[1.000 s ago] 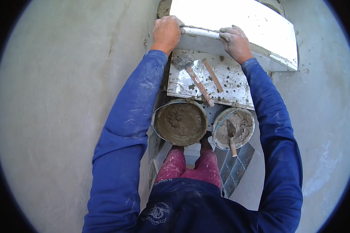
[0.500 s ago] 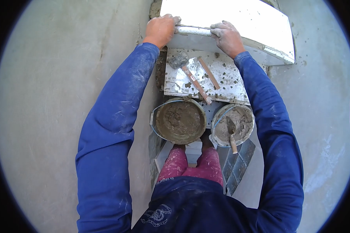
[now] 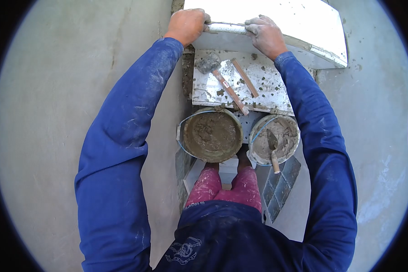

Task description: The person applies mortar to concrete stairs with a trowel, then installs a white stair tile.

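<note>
A large white slab (image 3: 299, 25) with a curved front edge lies at the top of the view, forming the upper step. My left hand (image 3: 187, 26) is closed over its front edge near the left end, with the fingertips partly hidden. Farther right along that edge, my right hand (image 3: 266, 35) grips it with bent, mortar-smeared fingers. On the white step below (image 3: 267, 86), spattered with mortar, rest a mallet (image 3: 229, 89) with a dirty head and a thin wooden strip (image 3: 245, 78). Neither hand touches these two.
Below the step stand a bucket of brown mortar (image 3: 213, 135) and a smaller bucket of paler mortar (image 3: 285, 136). A trowel (image 3: 274, 149) leans in the smaller one. Grey walls (image 3: 77, 81) flank the stairs. My legs (image 3: 240, 190) are close behind the buckets.
The whole scene has shifted slightly upward in view. Both hands keep their places on the slab edge, and my left elbow has swung a little outward.
</note>
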### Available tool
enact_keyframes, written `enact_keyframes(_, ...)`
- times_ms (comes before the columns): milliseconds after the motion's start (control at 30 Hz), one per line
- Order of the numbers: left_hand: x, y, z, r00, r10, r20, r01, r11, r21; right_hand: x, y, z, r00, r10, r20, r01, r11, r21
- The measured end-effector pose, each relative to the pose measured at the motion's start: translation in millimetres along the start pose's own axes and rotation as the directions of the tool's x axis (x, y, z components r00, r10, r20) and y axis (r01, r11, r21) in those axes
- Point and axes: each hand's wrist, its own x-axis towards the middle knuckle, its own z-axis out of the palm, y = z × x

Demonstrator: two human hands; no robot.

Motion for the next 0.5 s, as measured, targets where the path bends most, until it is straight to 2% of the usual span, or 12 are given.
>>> enact_keyframes(167, 2.7, 0.9, -2.6, 1.0, -0.011, 0.022, 0.011, 1.0, 0.019, 0.3, -0.7, -0.6, 0.999, -0.024, -0.036, 0.022, 0.999, -0.039)
enact_keyframes(500, 0.2, 1.5, 6.2, 1.0, -0.016, -0.025, 0.017, 0.999, 0.035, -1.0, -4.8, -2.3, 1.0, 0.009, 0.007, -0.009, 0.999, -0.035)
